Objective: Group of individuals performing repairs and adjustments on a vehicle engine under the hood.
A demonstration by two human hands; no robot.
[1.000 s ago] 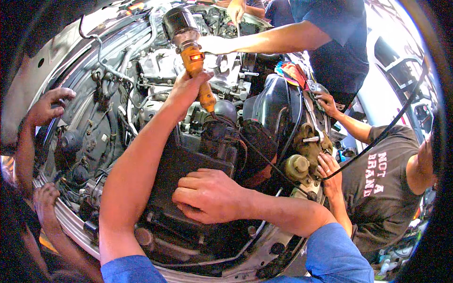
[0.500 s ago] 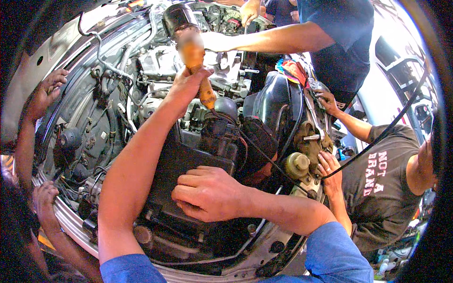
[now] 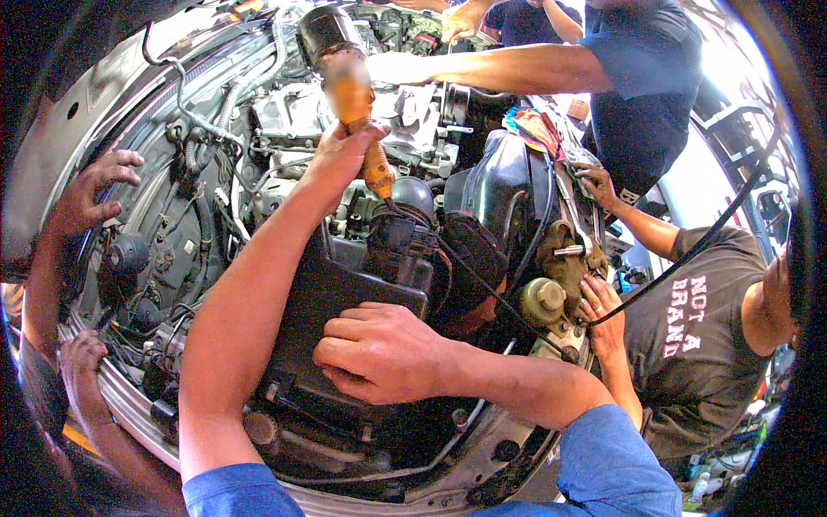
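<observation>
My left hand is wrapped round the orange handle of a corded work light. Its black hood points away over the engine, and its lower end meets the black air duct area. A loosely curled fist, my right hand rests over the black plastic airbox, its palm side hidden; no object shows in it. From the light, a black cable runs right across the engine bay.
Co-workers' hands are at the left fender, over the engine and at the right edge, near a round reservoir cap. A ratchet-like metal tool and a colourful rag lie on the right.
Both my hands stay put. At the far left, a co-worker's hand has shifted right and its fingers have spread. The person at the back right has moved slightly to the right.
</observation>
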